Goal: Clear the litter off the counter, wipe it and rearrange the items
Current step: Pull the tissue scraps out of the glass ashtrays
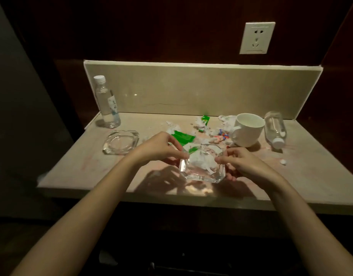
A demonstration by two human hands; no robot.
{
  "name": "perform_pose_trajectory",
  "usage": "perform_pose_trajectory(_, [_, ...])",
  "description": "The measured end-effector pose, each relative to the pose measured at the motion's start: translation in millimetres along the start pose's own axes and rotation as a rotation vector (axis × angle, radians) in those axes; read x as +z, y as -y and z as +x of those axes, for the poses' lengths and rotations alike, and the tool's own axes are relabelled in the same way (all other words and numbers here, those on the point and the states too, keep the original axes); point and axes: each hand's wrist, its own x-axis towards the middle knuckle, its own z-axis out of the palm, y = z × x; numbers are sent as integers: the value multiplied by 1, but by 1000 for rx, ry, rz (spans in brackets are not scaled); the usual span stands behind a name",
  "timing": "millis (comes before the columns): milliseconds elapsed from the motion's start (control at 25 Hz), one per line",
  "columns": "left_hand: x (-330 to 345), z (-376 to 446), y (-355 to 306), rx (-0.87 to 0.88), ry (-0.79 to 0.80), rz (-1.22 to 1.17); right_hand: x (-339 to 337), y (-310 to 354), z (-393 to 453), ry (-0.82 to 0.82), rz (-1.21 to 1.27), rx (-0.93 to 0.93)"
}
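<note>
1. Counter [303, 176]: a pale stone surface, seen from above, with faint reddish smears.
2. Upright bottle [107, 102] at the back left; empty ashtray [121, 142] just in front of it.
3. Left hand [159, 148]: fingers curled, the held ashtray [202, 166] gripped at its left rim; white paper is held inside it.
4. Right hand [239, 162]: fingers curled round the right rim.
5. Litter [203, 128] is scattered behind; mug [247, 129] and lying bottle [275, 128] are at the right.

Both bare forearms reach in from the bottom corners and meet near the middle. The left hand [161, 149] has its fingers curled with thumb and fingertip pinched together, and the right hand [238, 162] mirrors it, fingers curled inward, thumb forward.
</note>
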Motion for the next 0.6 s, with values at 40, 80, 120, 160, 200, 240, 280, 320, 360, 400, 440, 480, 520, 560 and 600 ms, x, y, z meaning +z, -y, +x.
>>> perform_pose_trajectory(40, [-13, -14, 10, -18, -16, -29, 18, 7, 0, 19, 3, -12])
perform_pose_trajectory(80, [-25, -28, 18, -33, -28, -53, 35, 12, 1, 40, 1, -20])
perform_pose_trajectory(120, [-37, -42, 28, -47, -34, -72, 53, 18, 1, 62, -4, -25])
perform_pose_trajectory(160, [-49, -57, 39, -64, -40, -84, 73, 24, 1, 83, -9, -25])
perform_pose_trajectory(200, [-62, -73, 50, -85, -42, -90, 94, 29, -1, 103, -13, -25])
perform_pose_trajectory(240, [-77, -90, 65, -103, -47, -91, 120, 33, -2, 122, -11, -25])
perform_pose_trajectory(280, [-90, -104, 80, -114, -46, -92, 144, 36, -4, 135, -8, -22])
perform_pose_trajectory(320, [-103, -118, 94, -124, -38, -92, 167, 39, -6, 145, 4, -17])
perform_pose_trajectory(360, [-119, -136, 113, -137, -36, -89, 197, 41, -9, 154, 29, -10])
perform_pose_trajectory(400, [-131, -151, 127, -144, -32, -83, 221, 42, -12, 162, 52, -4])
perform_pose_trajectory(440, [-139, -163, 140, -155, -27, -86, 240, 42, -16, 172, 59, -2])
perform_pose_trajectory(480, [-152, -180, 159, -164, -20, -84, 269, 41, -20, 188, 63, 1])
perform_pose_trajectory(520, [-163, -195, 176, -170, -6, -87, 294, 42, -23, 206, 67, 6])
perform_pose_trajectory(560, [-174, -210, 195, -186, 11, -94, 319, 43, -27, 228, 70, 19])
perform_pose_trajectory(600, [-184, -223, 213, -207, 25, -108, 340, 42, -29, 251, 63, 32])
